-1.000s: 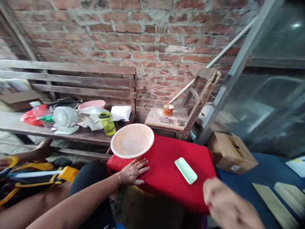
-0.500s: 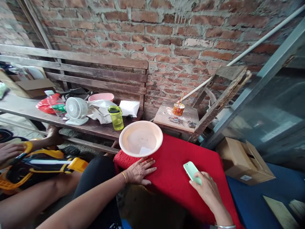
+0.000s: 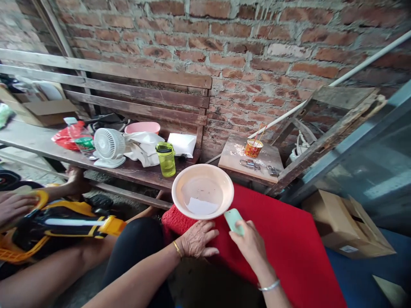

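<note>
My left hand (image 3: pixel 199 239), a gold bangle at its wrist, lies on the red cloth (image 3: pixel 282 239) by the near rim of the pale peach basin (image 3: pixel 175 192). Its fingers are slightly bent and apart, holding nothing. Inside the basin a flat white piece like paper (image 3: pixel 201 206) lies on the bottom near my side. My right hand (image 3: pixel 249 240) grips a pale green oblong thing (image 3: pixel 233 221) with rounded ends and a small hole near its far end; its underside is hidden. That green thing is just right of the basin's rim, above the cloth.
A wooden bench (image 3: pixel 138 173) holds a white fan (image 3: pixel 110 145), a green bottle (image 3: pixel 166 160) and a pink tub (image 3: pixel 143 127). A paper cup (image 3: pixel 253 148) and padlocks (image 3: pixel 249 164) are on a small wooden seat. Another person's hand (image 3: pixel 16 207) is at left. A carton (image 3: pixel 349 226) stands right.
My right hand has carried the pale green thing left, close to the basin. My left hand's fingers have drawn in somewhat. The view has shifted slightly left.
</note>
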The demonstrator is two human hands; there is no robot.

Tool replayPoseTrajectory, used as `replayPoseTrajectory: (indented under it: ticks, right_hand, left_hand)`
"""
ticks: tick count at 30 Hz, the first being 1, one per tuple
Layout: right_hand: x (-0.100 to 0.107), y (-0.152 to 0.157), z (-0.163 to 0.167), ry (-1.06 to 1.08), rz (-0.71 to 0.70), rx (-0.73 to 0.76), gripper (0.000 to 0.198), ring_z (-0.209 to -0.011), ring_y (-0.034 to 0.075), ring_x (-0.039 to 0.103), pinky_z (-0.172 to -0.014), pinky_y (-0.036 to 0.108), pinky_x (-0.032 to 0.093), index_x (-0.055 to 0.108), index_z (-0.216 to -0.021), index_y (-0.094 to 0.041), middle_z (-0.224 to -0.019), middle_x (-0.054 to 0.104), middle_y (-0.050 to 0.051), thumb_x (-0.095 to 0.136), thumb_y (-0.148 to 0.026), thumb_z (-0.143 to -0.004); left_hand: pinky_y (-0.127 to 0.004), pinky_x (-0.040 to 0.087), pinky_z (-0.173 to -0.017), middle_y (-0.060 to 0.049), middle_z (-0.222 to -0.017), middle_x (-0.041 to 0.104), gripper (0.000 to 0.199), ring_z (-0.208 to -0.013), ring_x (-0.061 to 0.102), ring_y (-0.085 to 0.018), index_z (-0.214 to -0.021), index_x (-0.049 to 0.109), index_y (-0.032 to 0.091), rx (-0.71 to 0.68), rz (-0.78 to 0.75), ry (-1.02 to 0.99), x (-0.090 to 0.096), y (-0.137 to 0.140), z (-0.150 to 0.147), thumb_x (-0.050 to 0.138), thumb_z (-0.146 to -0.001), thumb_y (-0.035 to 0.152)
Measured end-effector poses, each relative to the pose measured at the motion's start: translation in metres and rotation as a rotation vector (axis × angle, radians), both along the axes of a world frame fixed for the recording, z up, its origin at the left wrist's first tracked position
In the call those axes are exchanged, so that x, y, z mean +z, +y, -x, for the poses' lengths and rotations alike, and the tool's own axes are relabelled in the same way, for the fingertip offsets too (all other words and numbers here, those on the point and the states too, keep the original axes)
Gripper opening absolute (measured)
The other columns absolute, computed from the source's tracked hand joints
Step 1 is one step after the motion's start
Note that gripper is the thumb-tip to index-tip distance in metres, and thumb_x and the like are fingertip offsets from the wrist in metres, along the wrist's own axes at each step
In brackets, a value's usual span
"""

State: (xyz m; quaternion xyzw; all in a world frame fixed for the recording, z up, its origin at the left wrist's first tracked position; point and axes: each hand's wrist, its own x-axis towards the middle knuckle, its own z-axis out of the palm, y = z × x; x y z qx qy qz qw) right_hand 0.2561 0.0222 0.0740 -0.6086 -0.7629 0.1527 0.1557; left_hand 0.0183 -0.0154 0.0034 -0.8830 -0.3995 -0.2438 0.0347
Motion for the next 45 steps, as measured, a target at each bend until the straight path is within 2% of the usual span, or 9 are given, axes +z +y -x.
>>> replayPoseTrajectory:
  ticks: [4, 12, 14, 19, 22, 29, 36, 39, 45]
  right_hand:
    - [0.004, 0.008, 0.007, -0.099, 0.017, 0.026, 0.025, -0.089, 0.021, 0.068, -0.074, 0.028, 0.049, 0.073, -0.102, -0.028, -0.097, 0.066, 0.004, 0.064, -0.030, -0.079]
    - [0.010, 0.010, -0.162, -0.008, -0.037, -0.576, 0.037, -0.062, 0.033, 0.065, -0.055, 0.047, 0.049, 0.076, -0.089, -0.033, -0.074, 0.061, 0.011, 0.058, -0.064, -0.079]
    - [0.011, -0.004, -0.146, 0.097, -0.077, -0.512, 0.035, -0.068, 0.033, 0.067, -0.061, 0.048, 0.053, 0.075, -0.088, -0.034, -0.081, 0.064, 0.011, 0.060, -0.063, -0.078]
    - [0.006, -0.040, -0.021, 0.199, -0.031, -0.024, 0.027, -0.086, 0.024, 0.070, -0.076, 0.035, 0.057, 0.074, -0.094, -0.028, -0.095, 0.067, 0.005, 0.062, -0.048, -0.080]
    - [-0.001, -0.044, 0.006, 0.148, -0.010, 0.138, 0.025, -0.083, 0.022, 0.068, -0.074, 0.032, 0.055, 0.074, -0.095, -0.029, -0.092, 0.066, 0.003, 0.061, -0.047, -0.083]
    - [0.005, -0.017, -0.064, 0.083, 0.077, -0.471, 0.051, -0.080, 0.029, 0.067, -0.068, 0.039, 0.051, 0.074, -0.102, -0.026, -0.094, 0.065, 0.008, 0.057, -0.066, -0.074]
    - [0.009, -0.002, 0.037, 0.030, 0.221, -0.325, 0.047, -0.091, 0.027, 0.066, -0.074, 0.035, 0.048, 0.072, -0.110, -0.025, -0.103, 0.064, 0.008, 0.056, -0.058, -0.080]
    - [0.003, 0.006, 0.048, -0.058, 0.222, -0.260, 0.040, -0.095, 0.025, 0.067, -0.076, 0.033, 0.048, 0.070, -0.113, -0.028, -0.107, 0.064, 0.006, 0.058, -0.050, -0.082]
    - [-0.001, 0.022, -0.076, -0.076, 0.186, -0.443, 0.042, -0.098, 0.035, 0.068, -0.079, 0.044, 0.051, 0.071, -0.107, -0.031, -0.106, 0.064, 0.012, 0.058, -0.054, -0.074]
  left_hand:
    - [-0.038, 0.048, -0.088, -0.010, -0.107, 0.066, 0.038, -0.096, 0.061, -0.024, -0.114, 0.066, 0.021, 0.011, -0.021, -0.029, 0.008, 0.000, -0.003, 0.050, -0.102, 0.053]
    - [-0.036, 0.045, -0.075, -0.002, -0.078, 0.058, 0.024, -0.070, 0.054, -0.018, -0.085, 0.060, 0.022, -0.016, -0.042, 0.008, 0.032, -0.005, -0.025, 0.050, -0.103, 0.034]
    - [-0.036, 0.044, -0.071, -0.001, -0.076, 0.058, 0.024, -0.067, 0.053, -0.018, -0.081, 0.057, 0.023, -0.079, -0.069, 0.039, 0.037, -0.011, -0.028, 0.053, -0.101, 0.036]
    - [-0.037, 0.044, -0.067, 0.000, -0.064, 0.055, 0.031, -0.060, 0.051, -0.017, -0.076, 0.058, 0.024, -0.201, -0.119, -0.021, 0.044, -0.027, -0.028, 0.053, -0.101, 0.042]
    - [-0.037, 0.044, -0.066, -0.001, -0.061, 0.054, 0.034, -0.059, 0.050, -0.017, -0.072, 0.059, 0.024, -0.182, -0.139, -0.045, 0.047, -0.031, -0.024, 0.052, -0.101, 0.041]
    - [-0.035, 0.038, -0.057, 0.003, -0.056, 0.048, 0.038, -0.052, 0.043, -0.015, -0.066, 0.053, 0.024, -0.175, -0.263, -0.069, 0.060, -0.030, -0.026, 0.054, -0.100, 0.040]
    - [-0.032, 0.036, -0.058, 0.004, -0.057, 0.048, 0.038, -0.051, 0.039, -0.013, -0.064, 0.053, 0.023, -0.227, -0.294, -0.073, 0.053, -0.030, -0.035, 0.056, -0.099, 0.038]
    - [-0.032, 0.037, -0.059, 0.004, -0.057, 0.049, 0.037, -0.052, 0.042, -0.014, -0.065, 0.052, 0.023, -0.203, -0.293, -0.088, 0.050, -0.031, -0.033, 0.058, -0.098, 0.038]
    - [-0.035, 0.044, -0.073, 0.001, -0.074, 0.059, 0.033, -0.068, 0.054, -0.016, -0.077, 0.056, 0.022, -0.111, -0.147, -0.018, 0.050, -0.026, -0.030, 0.061, -0.099, 0.046]
